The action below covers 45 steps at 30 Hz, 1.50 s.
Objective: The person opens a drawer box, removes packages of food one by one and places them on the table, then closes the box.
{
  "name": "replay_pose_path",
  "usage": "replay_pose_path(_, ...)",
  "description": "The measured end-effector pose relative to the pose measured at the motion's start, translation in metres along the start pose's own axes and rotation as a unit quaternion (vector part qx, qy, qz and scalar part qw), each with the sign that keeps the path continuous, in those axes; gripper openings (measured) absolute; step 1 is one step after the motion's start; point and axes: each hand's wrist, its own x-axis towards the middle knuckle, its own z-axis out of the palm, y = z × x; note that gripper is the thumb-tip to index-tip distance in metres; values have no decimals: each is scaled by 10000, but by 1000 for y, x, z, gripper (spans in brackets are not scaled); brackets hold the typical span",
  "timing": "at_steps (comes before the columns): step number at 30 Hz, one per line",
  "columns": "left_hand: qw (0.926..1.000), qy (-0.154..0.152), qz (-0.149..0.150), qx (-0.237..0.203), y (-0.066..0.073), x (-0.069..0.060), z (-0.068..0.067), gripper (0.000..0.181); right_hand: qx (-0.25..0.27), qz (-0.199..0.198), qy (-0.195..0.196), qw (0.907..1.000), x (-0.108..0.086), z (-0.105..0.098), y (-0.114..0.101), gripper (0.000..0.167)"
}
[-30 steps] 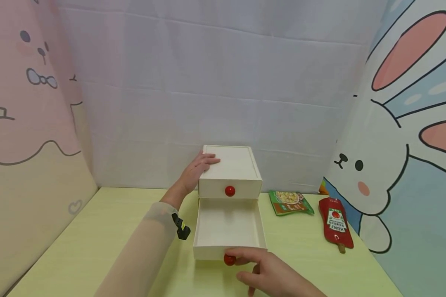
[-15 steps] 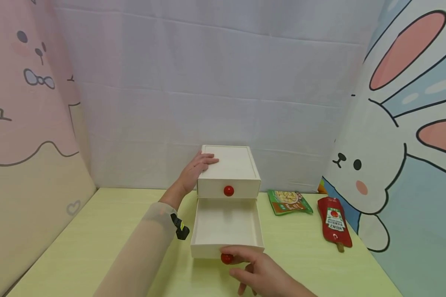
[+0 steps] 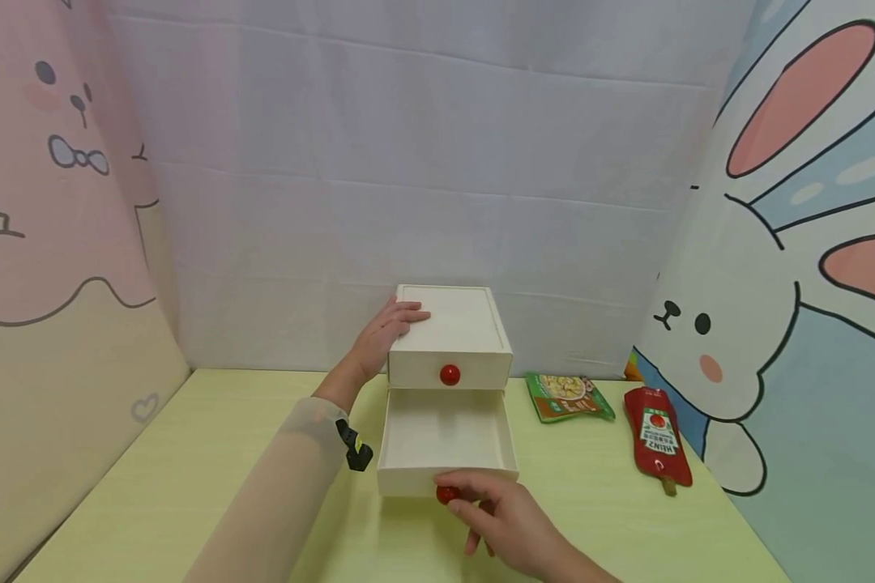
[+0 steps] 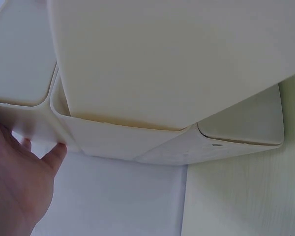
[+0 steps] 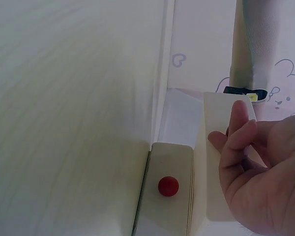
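Note:
A white drawer box [image 3: 452,320] with red ball knobs stands on the table. Below its closed top drawer, another drawer [image 3: 448,437] is pulled out, with nothing inside. My left hand [image 3: 379,340] rests on the box's left top edge, fingers lying fairly straight across the lid. At the front of the pulled-out drawer, my right hand [image 3: 506,522] pinches the red knob [image 3: 446,495] between thumb and index finger. That knob is hidden by the fingers in the right wrist view, where a closed lower drawer [image 5: 160,162] shows its own red knob [image 5: 168,186].
A green food packet [image 3: 570,398] lies on the pale yellow table [image 3: 262,421] right of the box. Farther right is a red Heinz ketchup pouch [image 3: 659,437]. A white cloth [image 3: 423,162] hangs behind, with cartoon-printed panels at both sides.
The pulled-out drawer has slid slightly inward, its front and knob rising in the head view. My right thumb has come up to the knob. The left hand stays in place.

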Motion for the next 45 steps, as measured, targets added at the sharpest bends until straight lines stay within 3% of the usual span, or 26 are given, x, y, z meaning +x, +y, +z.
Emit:
replay_pose_path(31, 10000, 13, -90, 20, -1, 0, 1, 52, -297, -292, 314, 9986, 27, -4, 0, 34)
replay_pose_path(45, 10000, 9, -42, 18, 1, -2, 0, 51, -170, -281, 465, 9984, 41, -10, 0, 35)
